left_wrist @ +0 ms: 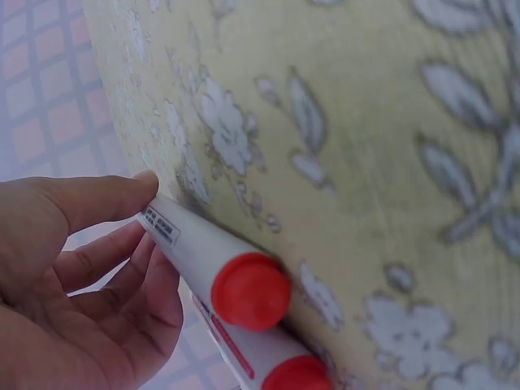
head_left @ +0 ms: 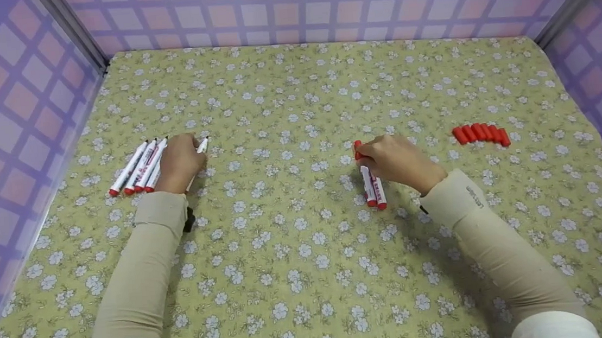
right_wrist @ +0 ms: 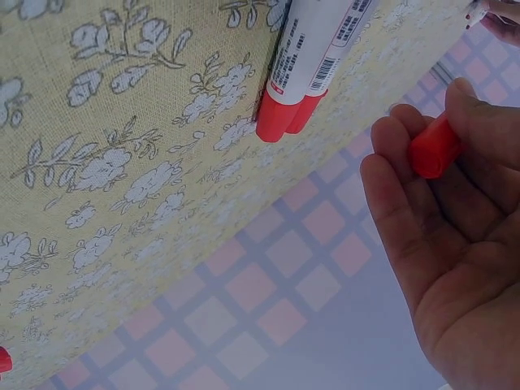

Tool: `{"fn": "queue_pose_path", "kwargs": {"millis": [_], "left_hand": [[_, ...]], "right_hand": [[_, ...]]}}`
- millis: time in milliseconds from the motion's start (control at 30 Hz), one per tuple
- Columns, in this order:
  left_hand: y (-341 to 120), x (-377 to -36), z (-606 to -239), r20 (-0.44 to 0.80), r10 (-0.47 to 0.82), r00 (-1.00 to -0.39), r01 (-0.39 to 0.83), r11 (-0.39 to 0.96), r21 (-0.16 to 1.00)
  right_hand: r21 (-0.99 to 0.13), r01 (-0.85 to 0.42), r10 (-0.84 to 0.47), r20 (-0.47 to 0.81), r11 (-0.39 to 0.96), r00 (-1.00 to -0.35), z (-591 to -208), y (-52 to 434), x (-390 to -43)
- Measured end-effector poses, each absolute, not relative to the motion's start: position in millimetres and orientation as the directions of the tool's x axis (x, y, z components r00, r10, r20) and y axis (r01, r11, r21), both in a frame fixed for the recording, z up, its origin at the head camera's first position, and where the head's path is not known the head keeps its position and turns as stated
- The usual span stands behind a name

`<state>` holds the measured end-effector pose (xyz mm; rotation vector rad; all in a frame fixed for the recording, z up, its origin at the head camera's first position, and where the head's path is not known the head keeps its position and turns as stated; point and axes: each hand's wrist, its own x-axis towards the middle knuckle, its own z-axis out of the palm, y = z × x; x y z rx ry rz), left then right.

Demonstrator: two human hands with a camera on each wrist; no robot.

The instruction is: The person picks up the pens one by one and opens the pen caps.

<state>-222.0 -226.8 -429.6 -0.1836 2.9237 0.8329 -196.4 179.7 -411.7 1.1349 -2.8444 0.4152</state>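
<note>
My left hand (head_left: 179, 160) is at the left, pinching a white marker (left_wrist: 191, 236) between thumb and fingers. Its bare dark tip points away from me, and its near end is red. A second marker (left_wrist: 244, 349) lies close below it in the left wrist view. Beside that hand, several uncapped white markers (head_left: 129, 169) lie in a row. Near the middle, my right hand (head_left: 395, 160) holds a small red marker cap (right_wrist: 435, 148) between thumb and fingers. Just below it two white markers (head_left: 379, 189) lie side by side, red ends toward me; their far ends are hidden by the hand.
A row of several loose red caps (head_left: 480, 134) lies to the right of my right hand. Everything rests on a yellow-green flowered tablecloth (head_left: 299, 278). Checked purple and pink panels (head_left: 287, 12) stand along the back and both sides.
</note>
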Motion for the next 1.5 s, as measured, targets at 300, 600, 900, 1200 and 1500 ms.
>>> {"fn": "queue_pose_path", "kwargs": {"millis": [300, 600, 900, 1200, 1500], "left_hand": [[-229, -221, -434, -0.060, -0.102, -0.993, -0.118, 0.833, 0.540], [-230, -220, -434, -0.051, -0.096, -0.994, -0.108, 0.829, 0.548], [-229, -221, -434, -0.070, -0.085, -0.994, -0.109, 0.847, 0.520], [-223, -221, -428, -0.080, -0.053, -0.995, -0.086, 0.861, 0.501], [-199, -221, -426, -0.072, -0.009, -0.997, -0.046, 0.848, 0.528]], "right_hand": [[-0.221, -0.678, -0.667, 0.131, 0.701, -0.733, -412, 180, -196], [-0.225, -0.653, -0.649, 0.102, 0.723, -0.754, -413, 179, -197], [-0.241, -0.652, -0.648, 0.106, 0.719, -0.754, -414, 179, -197], [-0.238, -0.642, -0.632, 0.131, 0.728, -0.764, -416, 182, -201], [-0.271, -0.586, -0.575, 0.127, 0.764, -0.808, -414, 192, -204]]}}
